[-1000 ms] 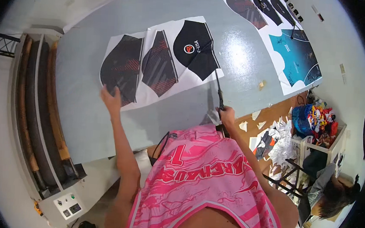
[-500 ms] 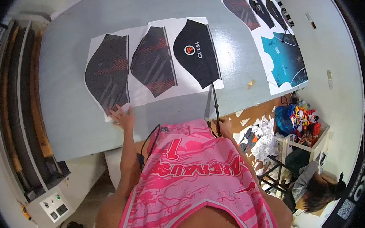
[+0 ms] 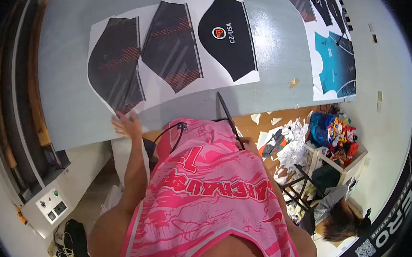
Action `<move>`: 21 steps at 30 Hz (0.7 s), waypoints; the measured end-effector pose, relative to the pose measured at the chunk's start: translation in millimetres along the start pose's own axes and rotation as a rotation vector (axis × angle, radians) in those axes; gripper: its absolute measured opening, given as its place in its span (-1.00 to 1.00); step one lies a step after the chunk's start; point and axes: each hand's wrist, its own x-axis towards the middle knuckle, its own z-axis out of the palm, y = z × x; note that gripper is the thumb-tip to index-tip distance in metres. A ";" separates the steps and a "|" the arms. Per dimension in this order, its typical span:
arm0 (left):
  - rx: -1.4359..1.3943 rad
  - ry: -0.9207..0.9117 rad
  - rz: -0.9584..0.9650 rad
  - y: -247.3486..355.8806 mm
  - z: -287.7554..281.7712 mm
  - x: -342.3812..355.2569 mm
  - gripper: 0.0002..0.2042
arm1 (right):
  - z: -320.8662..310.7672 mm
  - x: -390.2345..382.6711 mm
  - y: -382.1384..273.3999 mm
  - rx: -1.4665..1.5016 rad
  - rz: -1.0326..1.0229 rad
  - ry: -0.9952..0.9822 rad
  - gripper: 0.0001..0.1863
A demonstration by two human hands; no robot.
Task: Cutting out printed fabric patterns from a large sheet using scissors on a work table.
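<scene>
My left hand (image 3: 129,126) rests with spread fingers at the lower corner of a white sheet, beside the dark grey panel (image 3: 115,65) with red stripes printed on it. A second striped grey panel (image 3: 171,47) and a black panel (image 3: 229,39) with a round red-and-white emblem lie to its right on the same white paper. My right hand (image 3: 249,143), partly hidden by the pink jersey, is closed round a long thin black tool (image 3: 226,110). The tool's far end is over the grey table (image 3: 275,97), apart from the paper's lower edge.
Beyond, a teal-and-black printed panel (image 3: 334,63) lies at the table's right end. White paper scraps (image 3: 293,146) and a bin (image 3: 339,169) of colourful pieces are right of me, near another person (image 3: 340,219). A roller machine (image 3: 22,92) stands left.
The tool's far end has shifted left, away from the black panel's lower corner. My left hand stays near the sheet's lower left corner, fingers now nearer its edge. The whole view has shifted.
</scene>
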 end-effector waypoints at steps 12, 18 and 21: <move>0.019 -0.195 -0.091 -19.8 7.8 28.6 0.15 | 13.9 19.1 -29.2 0.432 -0.068 0.310 -0.73; -0.047 -0.227 -0.146 -10.1 -4.4 35.5 0.19 | -0.5 49.9 -44.5 0.434 -0.037 0.328 -0.58; -0.046 -0.239 -0.137 -7.0 -5.5 28.8 0.21 | 2.2 33.6 -32.3 0.498 -0.072 0.312 -0.54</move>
